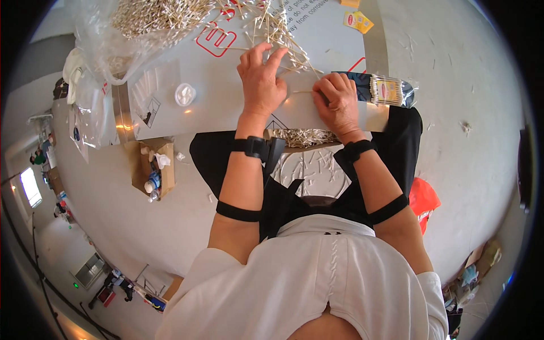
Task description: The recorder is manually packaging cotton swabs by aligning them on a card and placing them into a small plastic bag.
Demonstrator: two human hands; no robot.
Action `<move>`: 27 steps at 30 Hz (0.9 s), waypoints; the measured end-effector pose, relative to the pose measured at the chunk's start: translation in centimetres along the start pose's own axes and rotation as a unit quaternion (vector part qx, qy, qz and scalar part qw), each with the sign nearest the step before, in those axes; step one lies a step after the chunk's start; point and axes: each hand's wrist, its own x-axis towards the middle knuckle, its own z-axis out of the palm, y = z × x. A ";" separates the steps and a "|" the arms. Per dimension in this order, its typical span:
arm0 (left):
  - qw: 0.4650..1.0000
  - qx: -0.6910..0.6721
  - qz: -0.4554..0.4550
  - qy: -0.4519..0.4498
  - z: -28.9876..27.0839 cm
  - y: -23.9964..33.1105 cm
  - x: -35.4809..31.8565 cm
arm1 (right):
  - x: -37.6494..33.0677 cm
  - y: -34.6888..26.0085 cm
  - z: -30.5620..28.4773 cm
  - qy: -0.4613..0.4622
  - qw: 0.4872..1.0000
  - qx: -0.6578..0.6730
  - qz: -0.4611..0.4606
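Your surface [212,116]: red characters [216,42] and partly legible black print [303,16] up from the near edge; line drawing [148,111] at near-left corner. Your swab packet [375,89] overhanging the right edge: yellow label [389,89], red mark. Similar yellow card [358,21] farther up that edge.

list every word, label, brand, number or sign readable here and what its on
Grey tabletop: large red marks and black print; wording not copied here.
Yellow labels: red mark, small print unreadable.
Swab packet: yellow label, too small.
Orange-red bag: pale marks, unreadable.
Green sign: too small.
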 end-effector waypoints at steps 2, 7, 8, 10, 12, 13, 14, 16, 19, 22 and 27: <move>0.996 0.049 0.047 -0.059 0.0 -0.4 0.9 | 0.0 0.0 0.0 -0.005 1.000 -0.001 0.001; 0.995 0.026 0.055 -0.077 0.9 0.0 1.2 | -0.1 0.3 0.2 0.004 1.000 0.009 0.016; 0.995 0.028 0.051 -0.080 1.3 0.2 0.9 | -0.1 0.3 0.3 0.007 1.000 0.014 0.021; 0.997 0.013 0.052 -0.058 2.0 1.2 0.0 | -0.1 0.2 0.3 0.010 0.999 0.019 0.028; 0.998 0.006 0.040 -0.055 2.4 2.3 -0.7 | 0.0 0.2 0.4 0.033 0.998 0.046 0.042; 0.997 -0.005 0.038 -0.064 2.4 2.8 -1.0 | 0.0 0.2 0.4 0.033 0.997 0.045 0.043; 0.997 -0.006 0.039 -0.065 2.3 3.0 -1.0 | -0.1 0.3 0.4 0.037 0.997 0.049 0.051; 0.997 -0.050 0.037 -0.044 2.0 3.2 -0.7 | -0.1 0.3 0.4 0.041 0.996 0.053 0.058; 0.998 -0.049 0.029 -0.031 1.4 1.8 1.3 | -0.2 0.3 0.4 0.053 0.995 0.055 0.060; 0.992 -0.027 0.109 -0.060 1.4 1.1 3.6 | -0.2 0.4 0.3 0.043 0.996 0.054 0.049; 0.976 0.006 0.162 -0.146 2.9 1.4 5.2 | -0.5 0.7 0.5 0.065 0.995 0.051 0.063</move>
